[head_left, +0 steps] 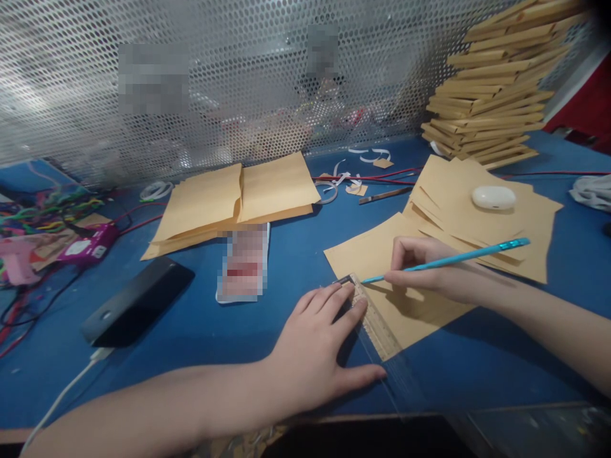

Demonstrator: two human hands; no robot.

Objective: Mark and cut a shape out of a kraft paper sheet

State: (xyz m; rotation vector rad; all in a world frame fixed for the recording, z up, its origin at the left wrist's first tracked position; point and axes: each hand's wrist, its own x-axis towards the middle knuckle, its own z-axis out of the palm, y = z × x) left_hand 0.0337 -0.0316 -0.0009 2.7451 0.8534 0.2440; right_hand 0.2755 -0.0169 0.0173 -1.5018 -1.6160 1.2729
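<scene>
My left hand (319, 337) lies with its fingers spread, pressing a clear ruler (380, 331) along the left edge of a tan paper sheet (429, 315). Between the fingers of my right hand (424, 267) is a blue pencil (468, 256), held low with its tip at the upper end of the ruler. Part of the ruler is covered by my left fingers, and its lower end reaches the table's front edge. Just behind my right hand, more tan sheets (449, 184) lie fanned out with a white earbud case (494, 198) on top.
Tan folded sheets (200, 197) lie at the back, near a phone (243, 267). A black power bank (138, 302) with a white cable rests at left, by a purple box (90, 245) and tangled wires. Folded tan envelopes (491, 95) are stacked high at back right, before a perforated metal panel (238, 83).
</scene>
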